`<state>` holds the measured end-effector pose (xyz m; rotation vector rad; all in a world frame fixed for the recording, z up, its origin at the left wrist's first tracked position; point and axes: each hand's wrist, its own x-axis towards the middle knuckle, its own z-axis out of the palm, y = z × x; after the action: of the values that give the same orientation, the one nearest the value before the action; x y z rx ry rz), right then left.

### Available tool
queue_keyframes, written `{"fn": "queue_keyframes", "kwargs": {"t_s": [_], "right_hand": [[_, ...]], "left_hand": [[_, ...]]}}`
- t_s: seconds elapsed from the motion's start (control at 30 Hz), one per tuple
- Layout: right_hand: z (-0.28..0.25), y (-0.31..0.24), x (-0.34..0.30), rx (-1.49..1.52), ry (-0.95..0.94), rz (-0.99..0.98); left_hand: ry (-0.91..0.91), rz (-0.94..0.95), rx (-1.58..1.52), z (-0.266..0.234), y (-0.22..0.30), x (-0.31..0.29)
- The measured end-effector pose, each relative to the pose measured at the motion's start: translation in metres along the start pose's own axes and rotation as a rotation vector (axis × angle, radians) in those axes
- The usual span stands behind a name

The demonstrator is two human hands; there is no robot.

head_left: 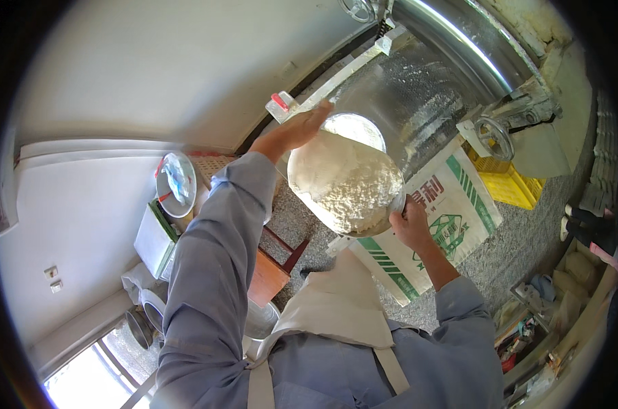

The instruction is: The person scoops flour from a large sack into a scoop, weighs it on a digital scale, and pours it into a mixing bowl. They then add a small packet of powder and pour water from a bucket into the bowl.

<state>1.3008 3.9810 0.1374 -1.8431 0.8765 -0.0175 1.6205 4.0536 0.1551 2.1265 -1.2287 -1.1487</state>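
A round metal basin point(399, 202) heaped with pale, crumbly floury dough point(350, 180) is held in front of me, tilted. My right hand point(412, 223) is closed around its right rim. At its upper left side, my left hand point(300, 129) lies along the edge with fingers stretched out. Whether that palm presses on the basin is hard to see. Just beyond is another round, light-coloured vessel point(363, 128), partly hidden by the basin. Behind both spreads a metal machine surface point(404, 88) dusted with flour.
A white and green printed sack point(459, 198) hangs or lies below the machine on the right. A handwheel point(493, 138) and a yellow crate point(513, 184) are beyond it. Left stand a bucket point(164, 187) and a white box point(155, 235). At far right is a person's dark clothing point(588, 228).
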Motion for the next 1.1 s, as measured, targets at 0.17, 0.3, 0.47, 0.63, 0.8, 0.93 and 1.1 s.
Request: {"fn": "queue_keyframes", "kwargs": {"t_s": [0.17, 0.3, 0.47, 0.63, 0.8, 0.93, 1.1], "right_hand": [[-0.005, -0.003, 0.006, 0.062, 0.029, 0.007], [-0.010, -0.005, 0.015, 0.030, 0.046, 0.018], [-0.008, -0.004, 0.028, 0.016, 0.098, -0.011], [-0.007, -0.001, 0.034, 0.013, 0.106, 0.010], [-0.007, -0.001, 0.035, 0.000, 0.121, 0.005], [-0.010, -0.002, 0.036, -0.053, 0.125, 0.018], [-0.012, -0.003, 0.037, -0.015, 0.133, 0.032]], "left_hand": [[-0.201, -0.086, -0.185, 0.013, 0.015, 0.038], [-0.275, -0.097, -0.007, 0.009, 0.063, 0.043], [-0.366, -0.031, 0.411, 0.007, 0.120, 0.040], [-0.403, 0.049, 0.583, 0.014, 0.136, 0.043], [-0.435, 0.020, 0.550, 0.016, 0.138, 0.050], [-0.456, 0.071, 0.557, 0.031, 0.148, 0.058], [-0.419, 0.193, 0.641, 0.047, 0.153, 0.062]]}}
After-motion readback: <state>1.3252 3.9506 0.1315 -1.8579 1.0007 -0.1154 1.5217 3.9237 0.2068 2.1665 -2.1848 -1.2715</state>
